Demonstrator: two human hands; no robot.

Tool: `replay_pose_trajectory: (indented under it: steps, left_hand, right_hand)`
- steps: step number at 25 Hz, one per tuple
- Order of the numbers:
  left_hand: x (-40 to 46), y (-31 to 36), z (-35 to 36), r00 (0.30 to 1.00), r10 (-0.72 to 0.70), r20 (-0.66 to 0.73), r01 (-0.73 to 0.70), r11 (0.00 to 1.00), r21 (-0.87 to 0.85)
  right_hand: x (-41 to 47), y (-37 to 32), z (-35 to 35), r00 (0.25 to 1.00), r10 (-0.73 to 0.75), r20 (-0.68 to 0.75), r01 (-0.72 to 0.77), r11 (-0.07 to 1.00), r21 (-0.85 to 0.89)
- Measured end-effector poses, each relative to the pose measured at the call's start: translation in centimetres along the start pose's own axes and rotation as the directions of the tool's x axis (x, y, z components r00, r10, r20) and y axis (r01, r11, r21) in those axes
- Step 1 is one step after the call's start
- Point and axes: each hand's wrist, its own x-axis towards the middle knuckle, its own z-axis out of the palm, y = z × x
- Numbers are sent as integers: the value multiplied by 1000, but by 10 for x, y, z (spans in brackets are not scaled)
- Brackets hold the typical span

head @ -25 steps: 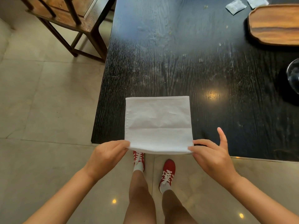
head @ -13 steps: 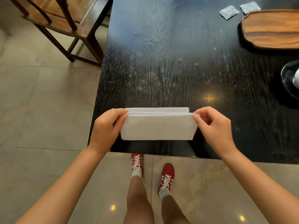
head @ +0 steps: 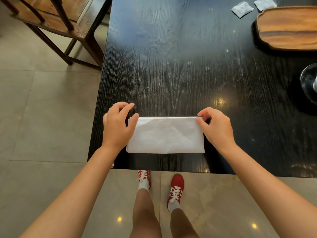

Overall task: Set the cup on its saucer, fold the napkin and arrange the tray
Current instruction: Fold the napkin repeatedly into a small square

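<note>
White napkin [head: 166,134] folded into a wide rectangle, lying flat on the black table [head: 171,66] close to its near edge, at about 6 o'clock from the table's middle; the layered edges run along the far side of the rectangle (the fold lies along the near side). Left hand [head: 116,127] at 9 o'clock of the napkin, its thumb pressed on the far left corner while the other fingers curl loosely above the table beyond that corner; whether they touch the cloth cannot be told. Right hand [head: 217,128] at 3 o'clock of the napkin, thumb and forefinger pinching the far right corner, the remaining fingers bent inward. Wooden tray [head: 288,28] at 2 o'clock, well apart from the napkin, lying flat and cut off by the right border of the view. Two small white packets [head: 242,9] at about 1 o'clock, just beyond the tray's far left end. A clear glass dish [head: 308,81] at 3 o'clock by the right border, only partly in view (what it carries is too cropped to tell). Wooden chair [head: 56,19] at 10 o'clock, standing on the pale tiled floor [head: 42,126] beside the table's left edge. Red shoes [head: 175,188] with white laces at 6 o'clock, below the table's near edge.
</note>
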Motion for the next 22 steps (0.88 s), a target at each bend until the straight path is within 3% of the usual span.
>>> replay_pose_trajectory:
  steps: [3,5,7,12,19,22]
  left_hand:
    - [-14,23,4,987,161,-29,-151,965,214]
    - [-32,40,24,954,280,109,-300,911,283]
    - [-45,42,48,931,290,222,-352,877,328]
    - [-44,29,66,945,194,263,-286,880,379]
    - [-43,22,55,926,250,283,-349,855,384]
    - [-49,10,43,954,178,242,-273,851,449]
  right_hand:
    - [-8,-7,2,972,-202,-117,169,955,-244]
    - [-19,-16,11,917,-382,-119,306,861,-407]
    - [-32,-24,26,884,-464,-63,379,789,-484]
    - [-43,-29,64,912,-366,185,409,779,-475]
    - [-39,-2,50,895,-329,300,441,752,-491]
    - [-37,11,36,903,-299,309,425,732,-533]
